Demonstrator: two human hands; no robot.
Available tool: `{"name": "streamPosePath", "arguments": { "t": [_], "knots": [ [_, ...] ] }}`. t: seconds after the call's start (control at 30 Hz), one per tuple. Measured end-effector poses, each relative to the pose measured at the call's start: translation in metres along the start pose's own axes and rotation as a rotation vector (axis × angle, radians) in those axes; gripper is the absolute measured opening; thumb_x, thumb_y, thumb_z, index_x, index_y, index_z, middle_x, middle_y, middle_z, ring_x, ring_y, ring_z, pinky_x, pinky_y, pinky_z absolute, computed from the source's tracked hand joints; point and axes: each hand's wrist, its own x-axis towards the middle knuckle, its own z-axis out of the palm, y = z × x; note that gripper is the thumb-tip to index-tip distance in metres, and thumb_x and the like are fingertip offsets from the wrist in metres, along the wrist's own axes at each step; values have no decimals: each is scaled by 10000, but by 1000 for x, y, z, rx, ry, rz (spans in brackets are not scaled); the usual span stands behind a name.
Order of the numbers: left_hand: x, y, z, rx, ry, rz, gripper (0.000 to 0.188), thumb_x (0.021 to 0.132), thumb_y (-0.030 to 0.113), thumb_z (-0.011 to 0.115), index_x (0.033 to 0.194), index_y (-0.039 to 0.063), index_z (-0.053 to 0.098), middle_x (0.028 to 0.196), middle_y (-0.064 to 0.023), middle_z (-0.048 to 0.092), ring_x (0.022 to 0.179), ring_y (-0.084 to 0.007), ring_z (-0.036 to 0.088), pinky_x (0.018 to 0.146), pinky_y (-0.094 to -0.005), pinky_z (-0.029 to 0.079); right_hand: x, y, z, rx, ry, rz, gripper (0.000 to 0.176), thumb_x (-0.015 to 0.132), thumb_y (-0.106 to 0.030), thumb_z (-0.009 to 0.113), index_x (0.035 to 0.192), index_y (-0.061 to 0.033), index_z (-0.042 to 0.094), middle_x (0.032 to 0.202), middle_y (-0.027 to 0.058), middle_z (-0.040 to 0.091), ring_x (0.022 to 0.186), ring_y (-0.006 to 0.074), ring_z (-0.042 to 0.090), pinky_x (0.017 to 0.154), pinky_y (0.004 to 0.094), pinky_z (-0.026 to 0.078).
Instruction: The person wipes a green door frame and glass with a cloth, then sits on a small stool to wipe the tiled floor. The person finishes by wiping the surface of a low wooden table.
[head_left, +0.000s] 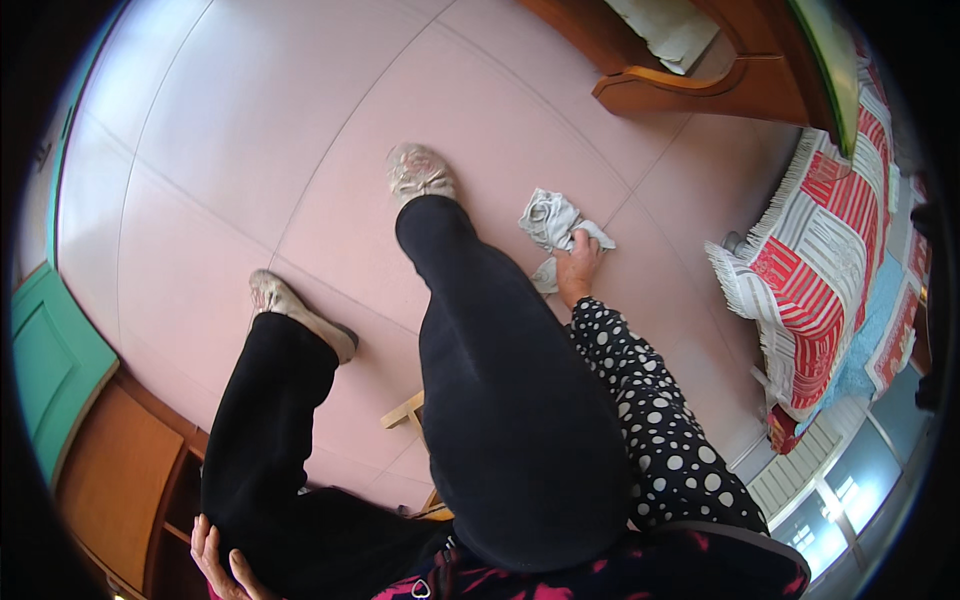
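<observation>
A crumpled white and grey cloth (553, 219) lies against the pink tiled floor (360, 247), to the right of my forward shoe (421, 171). My right hand (580, 264) grips its near end, fingers bent over the fabric. Part of the cloth shows on the other side of my wrist, close to my knee. A black sleeve with white dots covers that arm. My left hand (217, 559) rests on my left thigh in black trousers (262, 420), its fingers somewhat spread and nothing visible in them.
At upper right stands a brown wooden furniture leg (705, 94) with a glass edge (832, 82). A red and white fringed cover (817, 277) hangs on the right. A wooden stool's leg (403, 411) shows beneath me. Lower left are a green door (60, 367) and a wooden cabinet (120, 480).
</observation>
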Motion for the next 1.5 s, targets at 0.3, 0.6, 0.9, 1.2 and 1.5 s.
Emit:
{"name": "streamPosePath", "arguments": {
  "t": [0.3, 0.6, 0.9, 1.2, 1.5],
  "knots": [
    [-97, -2, 44, 65, 3, 23, 429, 977, 283, 511, 1238, -41, 612, 1395, -221, 570, 1360, -396, 470, 1169, -512, 294, 4, 12, 5, 44, 28, -144, 391, 781, -174, 751, 1135, -101, 601, 1080, 221, 587, 1074, 442, 522, 943, 515, 424],
    [-168, -5, 104, -13, 79, 5, 389, 976, 281, 538, 1183, -33, 639, 1333, -220, 603, 1292, -407, 516, 1122, -500, 350, -114, 21, 27, -136, 5, -538, 359, 829, -179, 643, 1163, -62, 582, 1028, 188, 567, 957, 387, 531, 895, 519, 455],
    [-170, -21, 102, -16, 45, 34, 394, 989, 228, 501, 1249, -49, 605, 1397, -215, 563, 1325, -376, 496, 1156, -475, 311, -255, 75, -6, -143, -665, -1045, 306, 863, -144, 600, 1151, -41, 592, 1014, 180, 550, 950, 369, 528, 888, 490, 467],
    [-167, -15, 97, -37, 28, 9, 394, 1010, 226, 479, 1287, -33, 586, 1431, -222, 535, 1342, -375, 484, 1156, -483, 312, 14, 144, -54, -132, -33, 35, 378, 875, -167, 594, 1237, -58, 577, 1193, 245, 589, 1132, 419, 567, 971, 511, 450],
    [-159, 4, 98, 82, 67, 1, 373, 971, 244, 534, 1187, -46, 628, 1332, -229, 604, 1280, -408, 526, 1122, -504, 349, -55, 75, -2, -163, 74, -190, 377, 867, -215, 671, 1205, -69, 587, 1113, 205, 592, 1080, 418, 548, 945, 510, 441]
  ]
}}
